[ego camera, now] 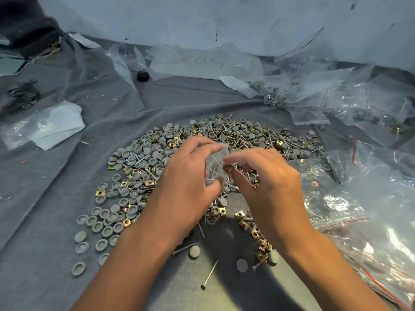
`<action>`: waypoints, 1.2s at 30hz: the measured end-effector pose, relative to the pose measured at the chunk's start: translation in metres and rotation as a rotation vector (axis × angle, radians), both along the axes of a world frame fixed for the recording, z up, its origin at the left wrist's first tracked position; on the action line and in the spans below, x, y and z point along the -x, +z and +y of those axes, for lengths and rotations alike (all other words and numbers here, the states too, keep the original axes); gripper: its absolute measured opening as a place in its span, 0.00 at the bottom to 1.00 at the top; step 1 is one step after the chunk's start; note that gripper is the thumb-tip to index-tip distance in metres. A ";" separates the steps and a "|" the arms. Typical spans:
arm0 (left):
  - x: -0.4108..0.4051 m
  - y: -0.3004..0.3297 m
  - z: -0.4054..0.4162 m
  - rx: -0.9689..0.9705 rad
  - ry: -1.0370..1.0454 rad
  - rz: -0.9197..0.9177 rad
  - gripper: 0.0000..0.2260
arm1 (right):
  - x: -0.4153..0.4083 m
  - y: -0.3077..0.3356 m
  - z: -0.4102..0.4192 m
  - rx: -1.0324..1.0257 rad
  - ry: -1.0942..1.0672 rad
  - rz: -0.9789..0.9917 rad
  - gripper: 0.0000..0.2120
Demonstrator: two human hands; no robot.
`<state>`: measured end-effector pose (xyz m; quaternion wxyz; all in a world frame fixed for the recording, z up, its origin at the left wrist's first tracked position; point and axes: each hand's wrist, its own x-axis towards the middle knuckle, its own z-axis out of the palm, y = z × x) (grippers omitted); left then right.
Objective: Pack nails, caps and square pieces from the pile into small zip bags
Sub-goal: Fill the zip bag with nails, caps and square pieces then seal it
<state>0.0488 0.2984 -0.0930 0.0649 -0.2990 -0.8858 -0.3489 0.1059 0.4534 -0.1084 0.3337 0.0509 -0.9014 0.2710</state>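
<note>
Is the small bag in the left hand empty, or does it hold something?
Not empty: nails show through the small clear zip bag that the left hand holds.

I read this wide-angle head view as evenly lit by cool, diffuse light. My forearms cast soft shadows onto the grey cloth [56,198] at bottom centre. Strong white glare sits on the clear bags [370,198] at right. Both hands are slightly motion-blurred. The pile [143,158] is sharp; the far wall [224,19] is softer. Straight lines bow toward the edges.
</note>
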 end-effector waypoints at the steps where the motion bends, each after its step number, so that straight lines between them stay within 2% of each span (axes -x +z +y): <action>1: 0.001 0.000 0.000 0.000 0.004 0.002 0.27 | 0.000 0.000 0.001 0.024 0.014 -0.008 0.09; 7: 0.000 0.000 -0.001 0.013 0.019 0.012 0.26 | -0.002 0.000 0.002 0.118 0.013 -0.103 0.07; 12: 0.000 0.002 -0.001 0.004 0.019 0.008 0.26 | -0.005 -0.003 0.003 0.222 0.068 -0.503 0.05; 14: -0.001 0.002 -0.001 0.013 0.018 0.003 0.26 | -0.007 -0.004 0.007 0.065 0.087 -0.649 0.04; 18: -0.002 0.003 -0.002 0.021 0.022 -0.012 0.27 | -0.021 -0.001 0.008 -0.271 0.240 -0.871 0.23; 20: -0.001 0.003 -0.002 0.020 0.023 -0.010 0.26 | -0.030 0.001 0.010 -0.369 0.287 -0.911 0.28; 23: -0.002 0.004 -0.002 0.021 0.023 -0.008 0.26 | -0.039 0.005 0.011 -0.483 0.280 -0.917 0.22; 28: -0.003 0.003 0.000 0.026 0.015 -0.008 0.26 | -0.038 0.003 0.009 -0.242 0.294 -0.996 0.13; 31: -0.002 0.003 0.000 0.023 0.021 -0.006 0.26 | -0.028 -0.001 0.013 -0.053 0.234 -0.852 0.09; 36: -0.002 0.002 0.000 0.019 0.011 0.002 0.27 | -0.020 -0.003 0.007 0.184 0.147 -0.279 0.10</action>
